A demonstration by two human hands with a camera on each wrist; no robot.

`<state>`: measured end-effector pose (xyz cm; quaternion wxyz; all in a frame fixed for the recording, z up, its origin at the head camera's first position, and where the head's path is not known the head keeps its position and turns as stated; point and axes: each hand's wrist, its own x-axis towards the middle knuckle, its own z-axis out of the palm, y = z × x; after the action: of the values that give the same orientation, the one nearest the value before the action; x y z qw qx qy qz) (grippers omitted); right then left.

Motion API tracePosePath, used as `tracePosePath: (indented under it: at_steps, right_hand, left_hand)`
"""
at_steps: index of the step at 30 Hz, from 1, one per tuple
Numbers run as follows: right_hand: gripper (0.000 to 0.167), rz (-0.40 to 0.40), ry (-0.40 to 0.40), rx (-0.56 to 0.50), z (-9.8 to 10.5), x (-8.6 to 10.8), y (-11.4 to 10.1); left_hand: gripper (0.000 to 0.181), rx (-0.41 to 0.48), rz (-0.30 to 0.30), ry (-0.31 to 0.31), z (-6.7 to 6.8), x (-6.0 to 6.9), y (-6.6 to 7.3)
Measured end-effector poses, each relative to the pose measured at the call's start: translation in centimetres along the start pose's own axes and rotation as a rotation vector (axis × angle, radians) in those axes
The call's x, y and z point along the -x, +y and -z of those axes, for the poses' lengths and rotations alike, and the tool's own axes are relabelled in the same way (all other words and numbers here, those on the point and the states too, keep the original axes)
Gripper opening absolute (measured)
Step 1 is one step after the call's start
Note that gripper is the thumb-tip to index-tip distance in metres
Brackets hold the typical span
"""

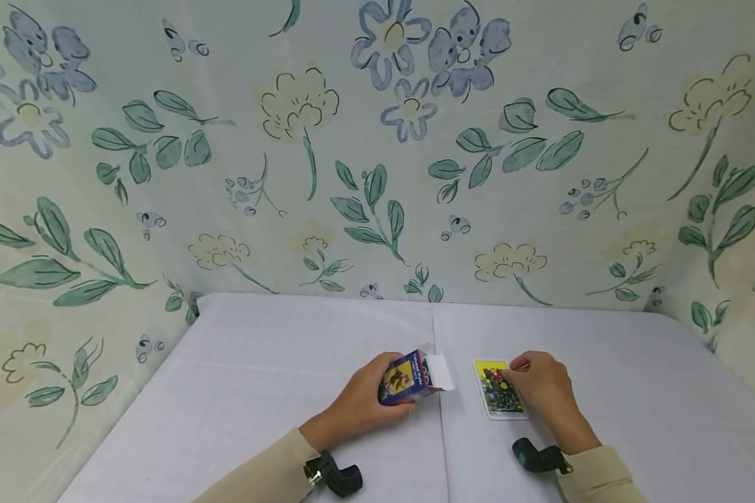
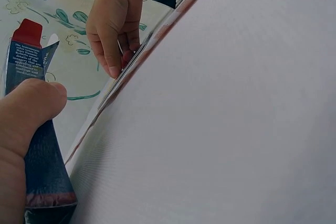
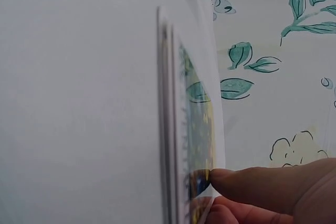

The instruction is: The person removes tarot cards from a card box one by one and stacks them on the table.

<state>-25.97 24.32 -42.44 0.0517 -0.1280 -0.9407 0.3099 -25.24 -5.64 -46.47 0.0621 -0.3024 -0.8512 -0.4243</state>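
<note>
My left hand (image 1: 357, 399) grips a dark blue tarot card box (image 1: 401, 377) above the table, its white end flap (image 1: 441, 373) open toward the right. The left wrist view shows the thumb (image 2: 34, 106) across the box and a red flap (image 2: 28, 32) sticking up at one end. On the table to the right lies a thin stack of tarot cards (image 1: 500, 399), its top card yellow with red flowers and greenery. My right hand (image 1: 546, 385) pinches the cards' right edge, its thumb (image 3: 252, 184) on the top card. The other fingertips are partly hidden.
A white cloth (image 1: 277, 349) covers the table, with a crease running down its middle. Flower-patterned fabric (image 1: 377, 175) hangs behind and at both sides. A black wrist camera (image 1: 340, 478) is strapped to the left wrist, and another camera (image 1: 537, 455) to the right.
</note>
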Motion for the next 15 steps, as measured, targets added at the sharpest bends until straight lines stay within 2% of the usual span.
tracePosePath:
  at_steps: [15]
  right_hand:
    - [0.019,0.046,0.008,0.022,0.10,-0.06,0.17]
  left_hand:
    - [0.073,-0.010,-0.006,-0.003,-0.12,-0.01,-0.34]
